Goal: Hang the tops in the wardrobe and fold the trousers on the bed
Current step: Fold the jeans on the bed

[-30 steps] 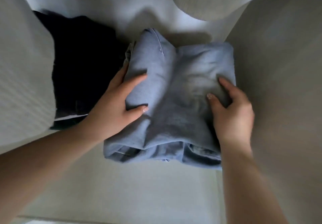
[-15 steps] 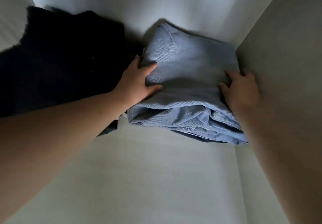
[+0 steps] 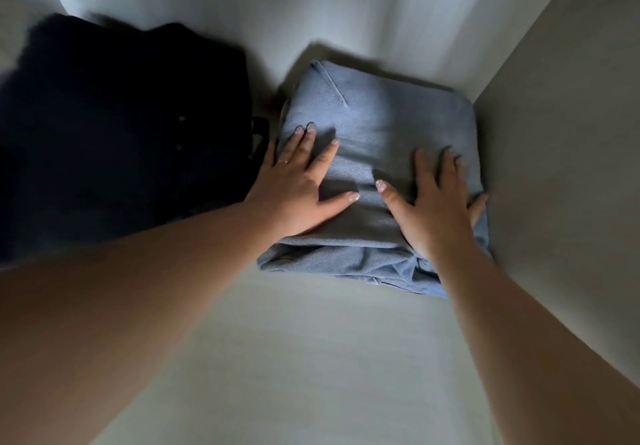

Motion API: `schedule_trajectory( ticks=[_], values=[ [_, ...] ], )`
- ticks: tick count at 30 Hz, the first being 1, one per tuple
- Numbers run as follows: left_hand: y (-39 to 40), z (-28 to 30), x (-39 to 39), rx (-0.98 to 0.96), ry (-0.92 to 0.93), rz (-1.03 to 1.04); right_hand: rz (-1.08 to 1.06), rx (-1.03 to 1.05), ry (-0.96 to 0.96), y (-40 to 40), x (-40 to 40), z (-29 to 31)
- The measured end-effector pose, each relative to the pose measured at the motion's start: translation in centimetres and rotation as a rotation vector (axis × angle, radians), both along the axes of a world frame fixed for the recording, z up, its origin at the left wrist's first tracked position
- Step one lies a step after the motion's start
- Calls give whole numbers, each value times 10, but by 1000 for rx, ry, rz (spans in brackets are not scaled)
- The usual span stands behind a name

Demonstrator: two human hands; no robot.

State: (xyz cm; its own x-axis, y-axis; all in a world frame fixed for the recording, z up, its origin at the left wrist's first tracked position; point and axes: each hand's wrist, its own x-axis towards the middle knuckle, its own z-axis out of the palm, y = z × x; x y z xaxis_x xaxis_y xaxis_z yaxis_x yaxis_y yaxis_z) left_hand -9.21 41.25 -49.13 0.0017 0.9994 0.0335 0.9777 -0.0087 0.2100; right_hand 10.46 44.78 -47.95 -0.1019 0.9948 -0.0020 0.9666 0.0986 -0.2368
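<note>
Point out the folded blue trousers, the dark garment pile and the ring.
folded blue trousers [image 3: 391,133]: head view, bare top face beyond the hands.
dark garment pile [image 3: 121,139]: head view, middle of the pile.
ring [image 3: 282,161]: head view, on a left-hand finger.

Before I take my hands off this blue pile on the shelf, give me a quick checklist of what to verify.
1. Folded blue trousers lie flat on the shelf: ok.
2. Left hand and right hand rest flat on top, fingers straight, gripping nothing: ok.
3. Front edge tidy: not ok, loose layers bulge out under the right wrist.
4. Room on the right: ok, though the pile sits close against the side wall.
5. Clear of the dark folded clothes on the left: cannot tell, the left hand covers the gap.
6. Pushed fully to the back wall: cannot tell, shadow hides the rear edge.
</note>
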Motion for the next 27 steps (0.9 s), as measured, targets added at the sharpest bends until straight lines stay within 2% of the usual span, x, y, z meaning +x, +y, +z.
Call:
schedule_trajectory(
  ticks=[4,10,15,19,21,25,27],
  values=[
    [4,-2,0,-38,-26,12,-3,45,38,1,1,-8],
    [19,2,-6,-141,18,0,-6,-128,-28,19,-8,-2],
    [17,6,-6,-182,54,44,2,186,45,-10,-8,-6],
    [10,27,11,-127,75,85,49,180,62,-28,-1,4],
    [-8,33,17,-47,6,71,39,169,65,-43,1,6],
    [-69,35,16,49,-257,161,10,151,115,-84,5,8],
    [-100,38,14,85,-302,198,19,144,156,-106,4,13]
  ],
)
